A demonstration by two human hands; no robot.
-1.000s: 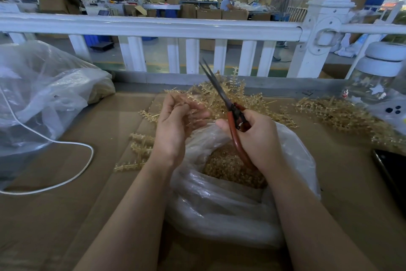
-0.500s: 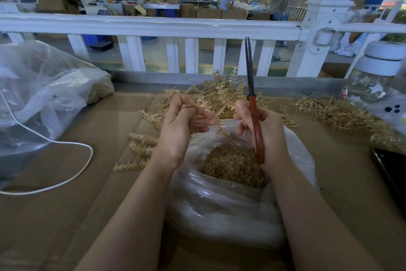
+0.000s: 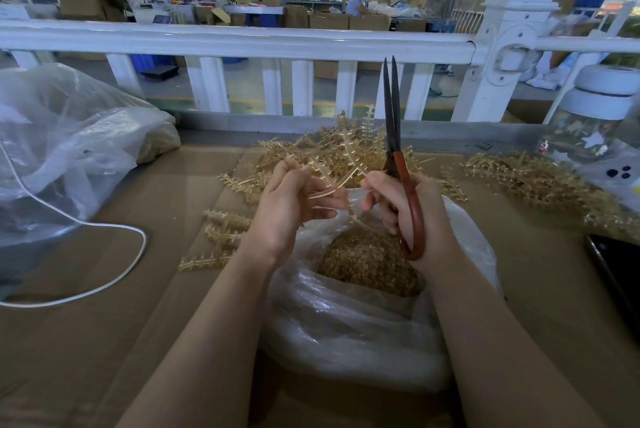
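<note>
Pinching a stripped gold sprue (image 3: 332, 183), left hand (image 3: 287, 209) curls its fingers round the near end. Right hand (image 3: 398, 205) clamped on scissors (image 3: 393, 122), blades almost together. Sprue runs crosswise between the hands, rising rightward. Its free end sits just beside the right thumb, below and left of the blades. Scissors stand near upright, tips pointing away. Open bag (image 3: 346, 323) of cut pieces underneath, on counter (image 3: 104, 341).

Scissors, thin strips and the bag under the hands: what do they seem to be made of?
The scissors have dark, matte metal blades, likely steel; their red-brown loop handle looks painted or coated, slightly shiny. The strips are probably moulded plastic: pale gold, translucent, bending in the left hand. The bag is thin clear plastic film, wrinkled and glossy.
</note>
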